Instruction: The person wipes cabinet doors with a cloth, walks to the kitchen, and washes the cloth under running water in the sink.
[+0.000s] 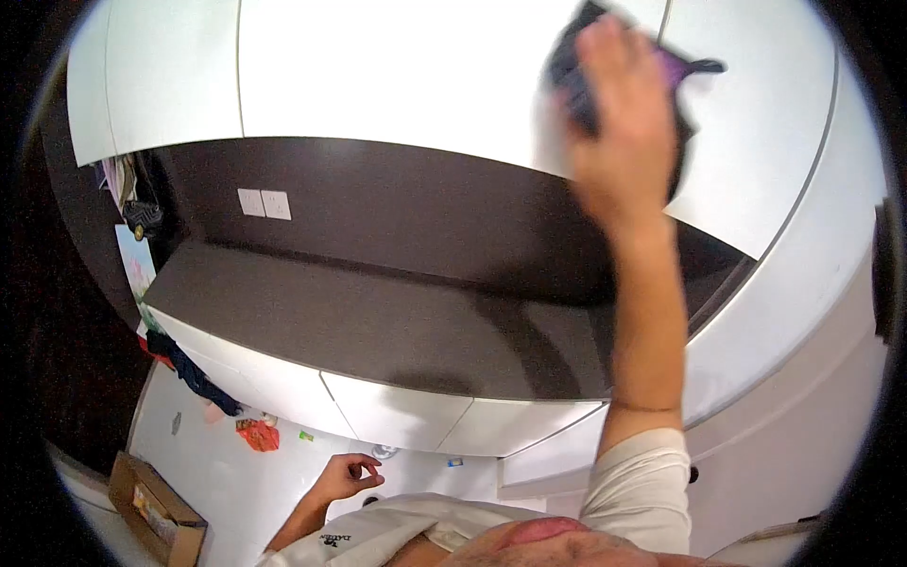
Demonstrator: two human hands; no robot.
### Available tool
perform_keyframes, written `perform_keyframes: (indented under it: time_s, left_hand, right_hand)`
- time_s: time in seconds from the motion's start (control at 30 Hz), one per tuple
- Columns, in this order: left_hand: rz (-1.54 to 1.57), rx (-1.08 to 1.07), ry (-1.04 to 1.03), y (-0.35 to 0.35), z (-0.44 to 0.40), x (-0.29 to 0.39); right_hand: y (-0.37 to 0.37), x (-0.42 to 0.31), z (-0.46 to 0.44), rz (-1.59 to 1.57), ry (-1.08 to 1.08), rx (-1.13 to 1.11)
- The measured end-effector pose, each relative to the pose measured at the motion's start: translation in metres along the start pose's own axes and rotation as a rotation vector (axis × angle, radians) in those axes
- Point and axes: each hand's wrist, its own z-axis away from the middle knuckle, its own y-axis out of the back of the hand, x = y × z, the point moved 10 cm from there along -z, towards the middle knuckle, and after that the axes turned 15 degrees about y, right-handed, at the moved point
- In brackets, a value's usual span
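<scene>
My right hand is raised high and presses a dark cloth with a purple patch against the white upper cabinet doors. The cloth sticks out around my fingers and palm, and the hand is slightly blurred. Low down, my left hand hangs in front of the lower cabinets. Its fingers are loosely curled, with a gap between thumb and forefinger, and nothing shows in it.
A dark grey counter runs beneath the upper cabinets, with wall sockets behind it. A black bag and clothes hang at the left. On the floor are a cardboard box and a red packet.
</scene>
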Motion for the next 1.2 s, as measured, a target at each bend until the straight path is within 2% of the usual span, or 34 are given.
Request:
perform_keyframes:
  time_s: [0.03, 0.13, 0.17, 0.27, 0.33, 0.43, 0.47, 0.53, 0.57, 0.6, 0.63, 0.67, 0.73, 0.77, 0.8, 0.83, 0.87, 0.9, 0.93, 0.97, 1.0, 1.03, 1.07, 1.1, 1.17, 1.2]
  left_hand:
    - [-0.015, -0.002, -0.01, -0.007, 0.003, 0.006]
    - [-0.119, -0.017, -0.019, -0.022, 0.004, 0.011]
    - [-0.116, -0.025, 0.012, -0.026, 0.006, 0.01]
    - [-0.02, -0.021, 0.027, -0.023, 0.021, 0.009]
    - [0.029, -0.004, 0.079, -0.014, 0.028, -0.009]
    - [0.096, -0.01, 0.208, 0.002, 0.039, -0.041]
    - [0.109, -0.014, 0.228, 0.009, 0.039, -0.056]
    - [0.109, -0.036, 0.242, 0.031, 0.036, -0.059]
    - [0.11, -0.075, 0.208, 0.037, 0.031, -0.06]
    - [0.104, -0.114, 0.177, 0.045, 0.027, -0.06]
    - [0.083, -0.144, 0.168, 0.053, 0.028, -0.046]
    - [-0.009, -0.161, 0.076, 0.062, 0.022, -0.047]
    - [-0.148, -0.226, 0.018, 0.08, 0.013, -0.041]
    - [-0.156, -0.232, 0.02, 0.091, 0.013, -0.038]
    - [-0.167, -0.231, 0.011, 0.104, 0.01, -0.032]
    - [-0.176, -0.231, 0.002, 0.118, 0.008, -0.026]
    - [-0.16, -0.211, 0.035, 0.132, 0.009, -0.027]
    - [-0.139, -0.19, 0.069, 0.145, 0.013, -0.03]
    - [-0.116, -0.166, 0.104, 0.158, 0.014, -0.034]
    - [-0.074, -0.183, 0.169, 0.171, 0.017, -0.054]
    - [-0.042, -0.178, 0.159, 0.181, 0.023, -0.076]
    - [-0.006, -0.168, 0.145, 0.188, 0.028, -0.099]
    - [0.027, -0.153, 0.125, 0.195, 0.03, -0.113]
    - [0.086, -0.118, 0.208, 0.198, 0.041, -0.126]
    - [0.151, -0.233, 0.271, 0.191, 0.052, -0.15]
    - [-0.122, -0.18, 0.294, 0.188, 0.067, -0.13]
  right_hand:
    - [-0.011, -0.021, 0.01, -0.078, -0.038, -0.125]
    - [-0.016, -0.05, 0.031, -0.258, -0.046, -0.086]
    - [-0.014, -0.052, 0.038, -0.249, -0.069, -0.168]
    - [0.003, -0.025, 0.057, -0.083, -0.112, -0.22]
    - [0.017, 0.011, 0.07, -0.038, -0.271, -0.104]
    - [0.026, 0.022, 0.066, 0.149, -0.293, -0.033]
    - [0.022, 0.015, 0.06, 0.121, -0.316, 0.006]
    - [0.01, -0.009, 0.042, 0.078, -0.375, 0.086]
    - [-0.003, -0.041, 0.019, 0.082, -0.3, 0.143]
    - [-0.025, -0.07, 0.0, 0.053, -0.296, 0.1]
    - [-0.044, -0.1, -0.024, -0.112, -0.291, 0.079]
    - [-0.066, -0.132, -0.046, -0.251, -0.273, 0.115]
    - [-0.096, -0.194, -0.085, -0.367, -0.159, 0.196]
    - [-0.098, -0.196, -0.089, -0.408, -0.17, 0.192]
    - [-0.098, -0.193, -0.095, -0.442, -0.173, 0.198]
    - [-0.092, -0.182, -0.09, -0.357, -0.185, 0.106]
    - [-0.081, -0.148, -0.081, -0.295, -0.221, 0.121]
    - [-0.058, -0.123, -0.058, -0.026, -0.241, 0.11]
    - [-0.042, -0.087, -0.023, 0.032, -0.428, 0.139]
    - [-0.015, -0.056, 0.002, 0.124, -0.484, 0.179]
    - [-0.004, -0.023, 0.046, 0.087, -0.652, 0.232]
    - [0.004, -0.011, 0.069, 0.101, -0.709, 0.251]
    - [0.009, -0.002, 0.079, 0.116, -0.765, 0.28]
    - [0.009, -0.002, 0.078, 0.13, -0.815, 0.297]
    - [-0.003, -0.021, 0.062, 0.104, -0.888, 0.358]
    - [-0.016, -0.044, 0.041, 0.131, -0.746, 0.338]
